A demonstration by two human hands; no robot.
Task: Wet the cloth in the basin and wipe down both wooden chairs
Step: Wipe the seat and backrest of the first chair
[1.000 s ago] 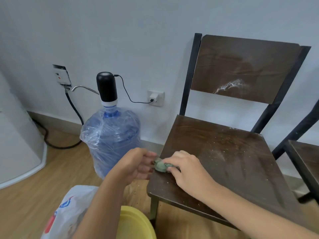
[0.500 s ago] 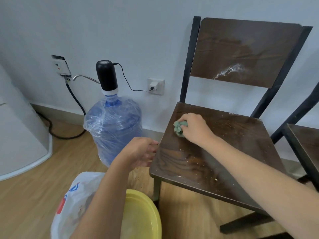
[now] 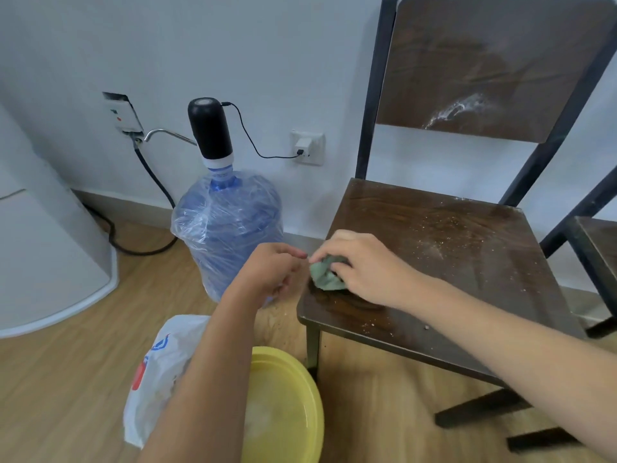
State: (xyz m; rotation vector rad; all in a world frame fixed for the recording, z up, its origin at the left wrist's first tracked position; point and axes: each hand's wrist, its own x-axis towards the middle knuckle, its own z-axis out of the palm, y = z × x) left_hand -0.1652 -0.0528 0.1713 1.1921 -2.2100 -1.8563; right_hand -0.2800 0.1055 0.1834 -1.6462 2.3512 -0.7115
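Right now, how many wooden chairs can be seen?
2. One chair stands against the wall, its seat under the right hand and cloth. A second chair is cut off at the right edge.

Soft, even daylight fills the view, with no hard shadows; only a faint dark patch lies on the chair seat point(image 3: 444, 262) under the right hand point(image 3: 364, 269). Beyond that hand the seat gives a dull sheen, and the water bottle point(image 3: 230, 228) past the left hand point(image 3: 270, 272) glints on its plastic wrap. Both hands are slightly smeared (motion blur). The wide lens bows the chair frame above the right hand. The basin point(image 3: 290, 406) near the left forearm looks soft.
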